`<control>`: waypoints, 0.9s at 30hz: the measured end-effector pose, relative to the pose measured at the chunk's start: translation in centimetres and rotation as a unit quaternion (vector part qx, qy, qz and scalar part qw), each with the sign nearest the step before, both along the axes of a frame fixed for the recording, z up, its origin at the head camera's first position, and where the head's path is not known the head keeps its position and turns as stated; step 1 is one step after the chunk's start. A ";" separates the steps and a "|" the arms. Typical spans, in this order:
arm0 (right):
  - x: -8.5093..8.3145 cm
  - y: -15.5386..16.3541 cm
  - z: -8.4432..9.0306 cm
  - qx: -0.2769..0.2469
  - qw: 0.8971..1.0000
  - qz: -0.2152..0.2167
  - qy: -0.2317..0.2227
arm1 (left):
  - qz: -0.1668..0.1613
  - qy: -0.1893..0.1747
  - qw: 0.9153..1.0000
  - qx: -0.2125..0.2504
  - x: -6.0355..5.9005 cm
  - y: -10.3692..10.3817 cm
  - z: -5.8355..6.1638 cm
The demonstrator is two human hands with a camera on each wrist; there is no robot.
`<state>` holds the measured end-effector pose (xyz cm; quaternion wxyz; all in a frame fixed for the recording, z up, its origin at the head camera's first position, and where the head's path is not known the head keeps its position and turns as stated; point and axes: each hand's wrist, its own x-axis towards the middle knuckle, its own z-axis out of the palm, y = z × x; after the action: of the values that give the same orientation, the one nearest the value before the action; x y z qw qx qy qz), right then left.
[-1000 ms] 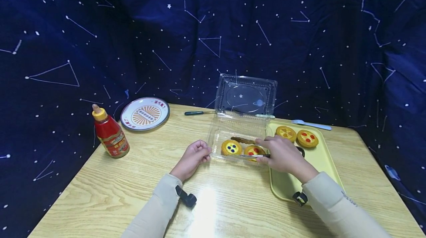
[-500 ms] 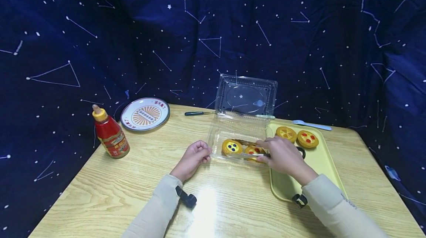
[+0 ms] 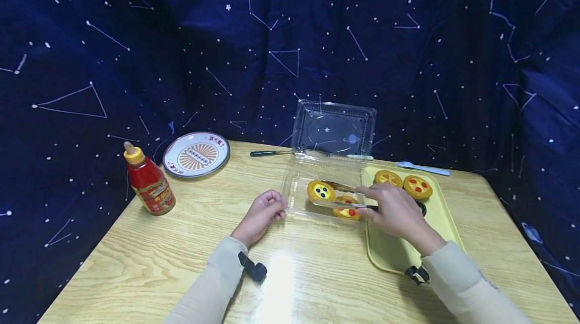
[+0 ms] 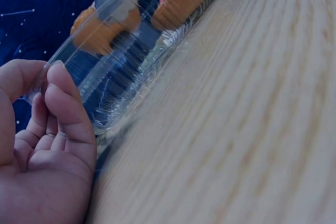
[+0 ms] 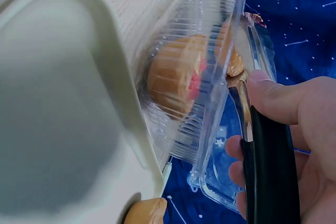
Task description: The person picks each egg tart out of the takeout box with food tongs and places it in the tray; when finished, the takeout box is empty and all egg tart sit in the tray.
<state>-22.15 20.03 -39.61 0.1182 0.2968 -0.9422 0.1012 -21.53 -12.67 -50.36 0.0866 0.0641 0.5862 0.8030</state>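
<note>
red sauce bottle [image 3: 148, 181], patterned plate [image 3: 196, 154], fork [image 3: 421, 167], starry blue backdrop [image 3: 136, 37]

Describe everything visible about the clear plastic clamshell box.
The clear plastic clamshell box is thin, ribbed and transparent, lying open on the wooden table with its hinged lid standing up behind. Two tarts sit inside. The left hand pinches its left rim; the green tray adjoins its right side, and tongs in the right hand reach in.

A clear plastic clamshell box [image 3: 317, 183] sits open mid-table, lid upright at the far side. Inside, metal tongs [image 3: 349, 197] grip a blue-dotted tart [image 3: 321, 191]; a red-dotted tart [image 3: 348, 209] lies near-right.
</note>
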 end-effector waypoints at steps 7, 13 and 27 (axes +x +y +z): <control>0.6 0.9 0.7 -0.016 1.000 -0.009 0.000 | -0.001 0.001 1.000 -0.002 0.0 0.0 0.0; 1.1 1.6 1.1 -0.038 0.999 -0.015 0.006 | -0.001 0.001 1.000 -0.005 -0.1 0.0 -0.1; 2.6 4.4 2.2 -0.079 0.995 -0.036 0.053 | -0.004 0.003 1.000 0.003 0.0 0.0 0.1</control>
<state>-19.59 24.42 -37.43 0.1944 0.2575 -0.9337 0.1551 -21.54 -12.63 -50.23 0.0882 0.0687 0.5841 0.8040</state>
